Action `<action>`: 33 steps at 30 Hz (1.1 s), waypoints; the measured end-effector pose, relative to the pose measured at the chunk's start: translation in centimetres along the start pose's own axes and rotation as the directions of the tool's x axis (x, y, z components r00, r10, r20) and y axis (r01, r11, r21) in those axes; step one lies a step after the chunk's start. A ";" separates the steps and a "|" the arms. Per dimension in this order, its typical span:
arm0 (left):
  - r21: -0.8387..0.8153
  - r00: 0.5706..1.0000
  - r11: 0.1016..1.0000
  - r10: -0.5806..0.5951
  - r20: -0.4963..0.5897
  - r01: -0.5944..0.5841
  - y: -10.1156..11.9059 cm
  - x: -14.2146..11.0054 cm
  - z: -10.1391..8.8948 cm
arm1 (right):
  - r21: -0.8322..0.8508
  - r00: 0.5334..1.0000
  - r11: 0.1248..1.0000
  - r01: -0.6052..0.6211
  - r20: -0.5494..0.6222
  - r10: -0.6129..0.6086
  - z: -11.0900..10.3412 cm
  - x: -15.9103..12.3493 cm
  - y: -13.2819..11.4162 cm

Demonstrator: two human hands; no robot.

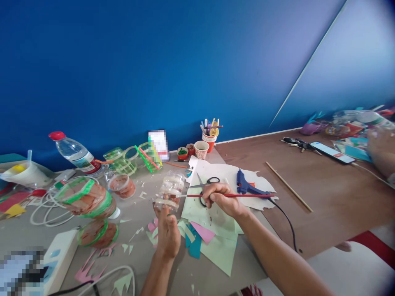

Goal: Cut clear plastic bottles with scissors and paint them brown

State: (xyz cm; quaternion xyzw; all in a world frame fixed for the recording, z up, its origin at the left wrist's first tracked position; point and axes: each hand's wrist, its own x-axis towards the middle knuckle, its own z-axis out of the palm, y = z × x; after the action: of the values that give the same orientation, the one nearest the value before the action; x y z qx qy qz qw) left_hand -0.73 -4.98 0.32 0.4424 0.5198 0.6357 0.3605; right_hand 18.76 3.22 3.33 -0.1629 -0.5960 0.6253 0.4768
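In my left hand (pixel 169 236) is a clear ribbed plastic bottle piece (pixel 172 181), with brownish paint on part of it. My right hand (pixel 224 199) grips a paintbrush (pixel 251 196) by its long red handle. The brush tip points left and lies at the painted part of the bottle piece. Black-handled scissors (pixel 212 180) rest on white paper beside my right hand, partly hidden by it. A blue glue gun (pixel 245 183) lies just to the right. Brown-painted containers with green tape (pixel 83 197) stand on the left.
Paper cups of paint (pixel 201 150) and a cup of tools (pixel 210 137) stand near the wall. A water bottle (pixel 78 154), a white power strip (pixel 60 255) and paper scraps are at left. A wooden stick (pixel 288 186) and phone (pixel 331 152) lie right, near another person's hand (pixel 382 152).
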 end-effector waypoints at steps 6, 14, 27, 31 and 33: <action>0.260 0.982 0.947 0.189 0.023 -0.188 1.0 0.2 0.5 | 0.046 1.000 0.999 -0.001 -0.020 0.002 -0.3 0.2 -0.4; 0.447 0.939 0.827 0.322 0.121 -0.341 0.8 0.2 0.5 | 0.022 1.000 1.000 0.002 -0.005 -0.002 -0.2 0.1 -0.2; 0.675 0.816 0.473 0.439 0.376 -0.566 0.1 0.4 0.1 | 0.040 1.000 0.999 0.011 -0.012 -0.011 -0.2 0.2 -0.3; 0.688 0.809 0.453 0.465 0.360 -0.567 0.1 0.5 0.1 | 0.050 0.999 0.999 0.005 -0.054 -0.002 -0.5 0.2 -0.7; 0.696 0.807 0.441 0.468 0.360 -0.566 0.2 0.5 0.1 | 0.061 0.995 0.998 0.024 -0.098 -0.018 -0.5 0.3 -1.1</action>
State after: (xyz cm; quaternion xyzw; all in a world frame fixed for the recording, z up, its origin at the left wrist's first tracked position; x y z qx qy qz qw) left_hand -0.80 -4.55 0.59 0.7251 0.5590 0.3990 -0.0502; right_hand 19.40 3.57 4.28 -0.1720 -0.5538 0.6298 0.5167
